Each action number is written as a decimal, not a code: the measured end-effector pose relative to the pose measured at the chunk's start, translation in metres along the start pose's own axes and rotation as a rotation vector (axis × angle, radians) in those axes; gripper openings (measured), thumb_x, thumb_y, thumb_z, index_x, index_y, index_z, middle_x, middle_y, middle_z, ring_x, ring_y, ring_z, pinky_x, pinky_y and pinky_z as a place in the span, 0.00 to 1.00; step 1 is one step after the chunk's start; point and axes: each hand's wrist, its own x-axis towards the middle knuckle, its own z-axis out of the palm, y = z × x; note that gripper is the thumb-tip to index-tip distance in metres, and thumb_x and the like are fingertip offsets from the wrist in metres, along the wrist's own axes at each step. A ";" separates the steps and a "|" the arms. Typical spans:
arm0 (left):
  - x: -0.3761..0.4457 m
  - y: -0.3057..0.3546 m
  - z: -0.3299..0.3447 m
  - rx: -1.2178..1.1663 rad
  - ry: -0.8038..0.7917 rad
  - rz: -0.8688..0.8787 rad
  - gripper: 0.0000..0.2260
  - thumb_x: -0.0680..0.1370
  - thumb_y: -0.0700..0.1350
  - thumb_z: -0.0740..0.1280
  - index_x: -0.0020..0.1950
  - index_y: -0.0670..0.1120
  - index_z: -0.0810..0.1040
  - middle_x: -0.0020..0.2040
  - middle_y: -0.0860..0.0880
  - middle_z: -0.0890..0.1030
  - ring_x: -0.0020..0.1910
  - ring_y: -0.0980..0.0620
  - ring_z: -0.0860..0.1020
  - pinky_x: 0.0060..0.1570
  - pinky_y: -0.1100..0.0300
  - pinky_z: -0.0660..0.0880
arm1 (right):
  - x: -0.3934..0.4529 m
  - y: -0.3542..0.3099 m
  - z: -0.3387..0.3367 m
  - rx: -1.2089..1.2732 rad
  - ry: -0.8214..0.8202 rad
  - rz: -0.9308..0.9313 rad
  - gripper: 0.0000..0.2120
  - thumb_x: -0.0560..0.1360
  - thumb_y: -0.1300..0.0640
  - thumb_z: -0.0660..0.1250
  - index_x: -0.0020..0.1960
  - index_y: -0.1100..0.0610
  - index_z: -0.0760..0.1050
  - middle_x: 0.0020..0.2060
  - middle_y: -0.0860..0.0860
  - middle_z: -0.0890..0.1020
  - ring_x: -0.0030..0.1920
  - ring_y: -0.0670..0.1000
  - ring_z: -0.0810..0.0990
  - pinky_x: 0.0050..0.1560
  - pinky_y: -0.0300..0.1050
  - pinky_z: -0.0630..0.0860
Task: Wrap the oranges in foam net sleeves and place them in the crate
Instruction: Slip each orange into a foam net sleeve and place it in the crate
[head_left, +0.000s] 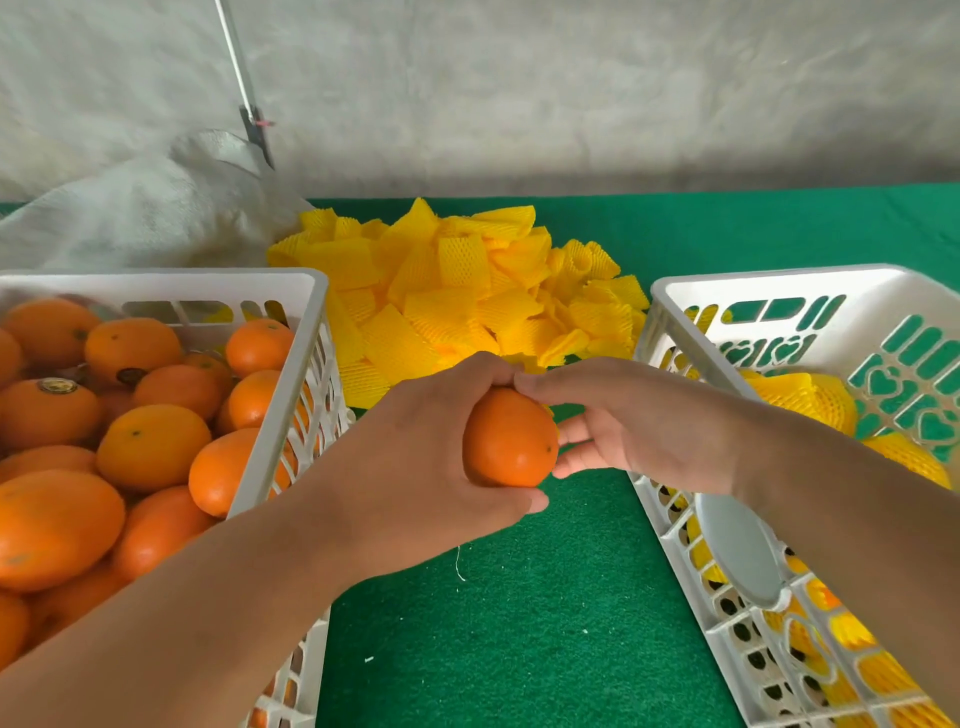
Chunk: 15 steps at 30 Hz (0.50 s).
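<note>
Left hand (415, 457) grips a bare orange (510, 439) above the green table (519, 597), between the two white crates. Right hand (639, 421) touches the orange's far side, fingers loosely spread, holding nothing I can make out. Left crate (306, 332) holds loose oranges; right crate (691, 291) holds sleeved ones; foam sleeves pile (457, 291) sits behind the hands.
</note>
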 end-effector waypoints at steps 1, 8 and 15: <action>0.000 0.000 0.000 0.014 -0.003 -0.003 0.34 0.67 0.67 0.79 0.68 0.69 0.66 0.62 0.70 0.75 0.59 0.70 0.75 0.48 0.75 0.74 | 0.000 0.000 -0.001 0.039 -0.048 -0.001 0.23 0.81 0.47 0.68 0.72 0.55 0.77 0.68 0.55 0.82 0.64 0.63 0.83 0.71 0.65 0.75; 0.002 -0.005 0.002 0.135 -0.029 -0.047 0.33 0.67 0.68 0.79 0.65 0.69 0.64 0.57 0.65 0.75 0.50 0.66 0.77 0.43 0.70 0.71 | 0.006 0.008 0.001 -0.155 0.126 0.011 0.09 0.84 0.63 0.64 0.63 0.56 0.75 0.58 0.62 0.84 0.55 0.58 0.83 0.76 0.62 0.69; 0.001 -0.009 0.001 0.172 -0.043 -0.079 0.30 0.67 0.68 0.79 0.61 0.66 0.65 0.50 0.66 0.74 0.43 0.64 0.77 0.38 0.68 0.70 | 0.007 0.006 0.008 -0.338 0.324 -0.141 0.15 0.85 0.59 0.63 0.53 0.72 0.79 0.41 0.62 0.87 0.40 0.54 0.89 0.43 0.51 0.87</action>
